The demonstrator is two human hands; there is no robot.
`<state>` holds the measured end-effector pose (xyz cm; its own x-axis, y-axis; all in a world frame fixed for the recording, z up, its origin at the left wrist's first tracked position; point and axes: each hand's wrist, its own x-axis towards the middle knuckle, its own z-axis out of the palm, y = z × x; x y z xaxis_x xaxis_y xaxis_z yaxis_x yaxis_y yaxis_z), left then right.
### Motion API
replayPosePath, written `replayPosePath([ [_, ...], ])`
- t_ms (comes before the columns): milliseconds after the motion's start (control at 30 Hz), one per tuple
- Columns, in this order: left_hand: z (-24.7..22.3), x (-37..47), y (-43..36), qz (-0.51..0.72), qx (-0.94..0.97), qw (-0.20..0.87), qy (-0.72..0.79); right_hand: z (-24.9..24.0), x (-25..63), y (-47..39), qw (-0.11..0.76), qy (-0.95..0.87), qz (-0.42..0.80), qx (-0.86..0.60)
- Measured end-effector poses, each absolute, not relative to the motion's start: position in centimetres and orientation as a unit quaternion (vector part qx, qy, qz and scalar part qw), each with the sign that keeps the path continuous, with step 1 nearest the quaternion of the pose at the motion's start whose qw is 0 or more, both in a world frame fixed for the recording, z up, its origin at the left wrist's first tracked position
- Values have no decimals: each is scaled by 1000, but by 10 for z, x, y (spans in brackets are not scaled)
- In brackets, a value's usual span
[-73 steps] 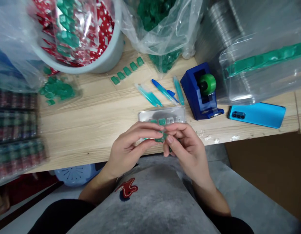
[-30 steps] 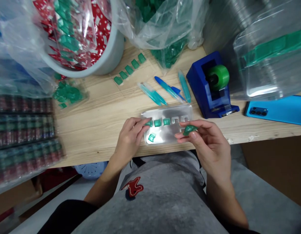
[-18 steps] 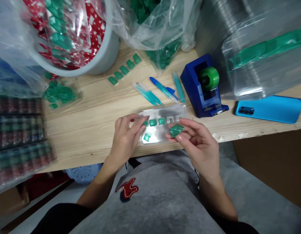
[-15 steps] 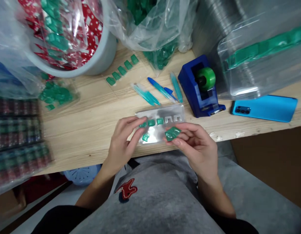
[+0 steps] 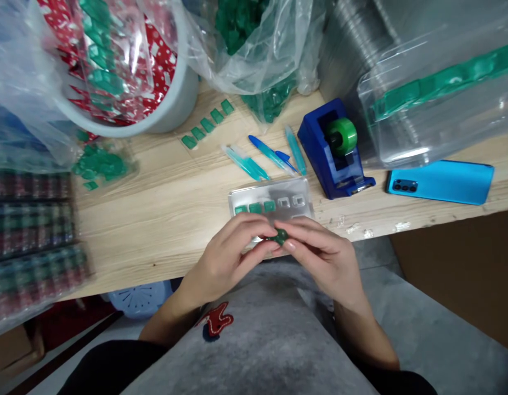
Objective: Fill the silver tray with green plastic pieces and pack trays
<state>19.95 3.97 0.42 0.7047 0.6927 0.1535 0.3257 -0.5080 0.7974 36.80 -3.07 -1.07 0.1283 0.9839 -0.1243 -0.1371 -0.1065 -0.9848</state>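
My left hand (image 5: 237, 247) and my right hand (image 5: 322, 252) meet over the near part of a clear plastic blister tray (image 5: 264, 192). Between the fingertips of both is a small, dark green, shiny piece (image 5: 280, 236); its exact kind cannot be made out. Three of the tray's upper pockets, at the left, hold green translucent square pieces (image 5: 255, 208). The two pockets (image 5: 291, 201) on the right of that row show clear plastic. My hands hide the tray's lower half.
Pens (image 5: 272, 153) lie beyond the tray, beside a blue tape dispenser (image 5: 332, 153) and a blue phone (image 5: 441, 182). Green pieces sit in a row (image 5: 207, 125) and in bags (image 5: 101, 163). A grey bucket (image 5: 171, 104) stands at the back left, a clear plastic stack (image 5: 402, 131) on the right.
My left hand has left the tray's left side and moved right to the green piece in my right hand. The right hand has shifted slightly left, and the piece is turned and looks narrower.
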Motion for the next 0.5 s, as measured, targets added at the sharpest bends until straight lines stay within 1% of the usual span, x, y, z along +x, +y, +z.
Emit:
replayPosePath([
  [100, 6, 201, 37, 230, 862, 341, 295, -13, 367, -33, 529, -391, 538, -527],
  [233, 4, 204, 36, 240, 873, 303, 298, -13, 361, -34, 530, -335, 581, -520],
  [300, 3, 205, 36, 250, 877, 282, 297, -13, 360, -32, 519, -344, 567, -540],
  [433, 1, 205, 35, 250, 898, 240, 272, -10, 362, -29, 471, -409, 541, -565],
  [500, -1, 204, 35, 246, 904, 237, 259, -9, 361, -28, 470, -427, 528, -564],
])
